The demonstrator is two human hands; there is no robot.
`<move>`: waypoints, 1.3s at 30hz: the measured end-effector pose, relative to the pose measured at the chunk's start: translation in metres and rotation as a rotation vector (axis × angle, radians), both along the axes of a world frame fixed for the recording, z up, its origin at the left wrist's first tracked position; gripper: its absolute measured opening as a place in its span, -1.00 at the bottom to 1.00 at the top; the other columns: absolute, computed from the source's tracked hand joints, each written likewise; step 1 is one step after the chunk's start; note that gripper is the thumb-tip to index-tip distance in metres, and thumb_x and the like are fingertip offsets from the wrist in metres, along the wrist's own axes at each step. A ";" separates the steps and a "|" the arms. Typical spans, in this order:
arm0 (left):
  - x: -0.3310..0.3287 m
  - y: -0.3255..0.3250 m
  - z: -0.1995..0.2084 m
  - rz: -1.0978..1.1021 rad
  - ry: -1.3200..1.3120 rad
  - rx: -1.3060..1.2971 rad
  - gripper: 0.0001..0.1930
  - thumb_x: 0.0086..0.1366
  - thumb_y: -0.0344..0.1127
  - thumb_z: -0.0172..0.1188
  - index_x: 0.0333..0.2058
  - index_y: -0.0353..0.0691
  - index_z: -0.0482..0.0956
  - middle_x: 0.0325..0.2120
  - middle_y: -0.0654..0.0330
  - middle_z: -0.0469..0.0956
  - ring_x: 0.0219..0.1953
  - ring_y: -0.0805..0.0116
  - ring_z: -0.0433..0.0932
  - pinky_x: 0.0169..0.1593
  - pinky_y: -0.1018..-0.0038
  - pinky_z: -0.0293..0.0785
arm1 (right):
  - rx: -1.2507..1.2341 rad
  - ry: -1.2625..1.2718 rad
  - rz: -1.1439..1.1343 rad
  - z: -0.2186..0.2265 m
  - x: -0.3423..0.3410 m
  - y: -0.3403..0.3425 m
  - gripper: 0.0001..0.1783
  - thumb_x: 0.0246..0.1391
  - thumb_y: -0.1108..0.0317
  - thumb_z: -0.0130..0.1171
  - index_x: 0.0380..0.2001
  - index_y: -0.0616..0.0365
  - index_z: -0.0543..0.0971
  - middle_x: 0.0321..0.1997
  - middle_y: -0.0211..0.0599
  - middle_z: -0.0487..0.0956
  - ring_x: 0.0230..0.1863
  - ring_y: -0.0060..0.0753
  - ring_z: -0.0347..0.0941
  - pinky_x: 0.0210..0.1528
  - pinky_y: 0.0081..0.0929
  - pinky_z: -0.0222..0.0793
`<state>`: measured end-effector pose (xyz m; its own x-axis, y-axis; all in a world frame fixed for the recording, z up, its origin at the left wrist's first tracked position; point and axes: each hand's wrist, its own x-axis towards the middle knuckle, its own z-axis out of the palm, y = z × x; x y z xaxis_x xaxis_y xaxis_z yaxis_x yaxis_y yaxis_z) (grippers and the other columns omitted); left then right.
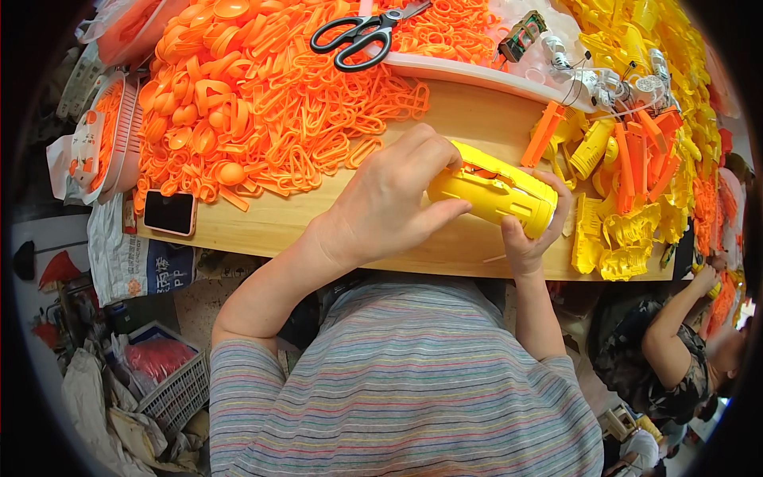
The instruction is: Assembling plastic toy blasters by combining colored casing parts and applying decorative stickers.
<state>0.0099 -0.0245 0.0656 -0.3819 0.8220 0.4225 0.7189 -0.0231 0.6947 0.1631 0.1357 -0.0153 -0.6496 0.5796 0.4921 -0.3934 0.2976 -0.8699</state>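
Between my two hands, above the near edge of the table, is a yellow plastic flashlight body [497, 191]. It is a tilted cylinder with a long seam gap along its upper side, and something dark and reddish shows inside. My left hand [389, 195] grips its left end, with the thumb below and the fingers over the top. My right hand [540, 226] is wrapped round the other end, thumb in front and fingers behind. Nearest to the right hand lie orange strips [636, 163] and loose yellow shell parts [628, 238].
Orange plastic clips and caps [270, 103] form a big heap at the left. Black-handled scissors [369, 36] lie on it. A phone [169, 213] rests at the front left edge. White wired lamp parts [608, 87] sit at the back right. Another person [675, 334] works at the far right.
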 end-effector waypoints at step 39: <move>-0.016 0.007 -0.005 -0.195 -0.409 -0.163 -0.59 -0.10 -0.35 0.49 -0.46 -0.21 0.34 -0.25 0.14 0.44 -0.15 0.31 0.43 -0.05 0.43 0.34 | -0.032 -0.113 -0.015 0.014 -0.001 -0.002 -0.19 -0.13 -0.15 0.35 0.00 0.22 0.32 -0.11 -0.13 0.45 -0.10 -0.28 0.47 -0.03 -0.36 0.40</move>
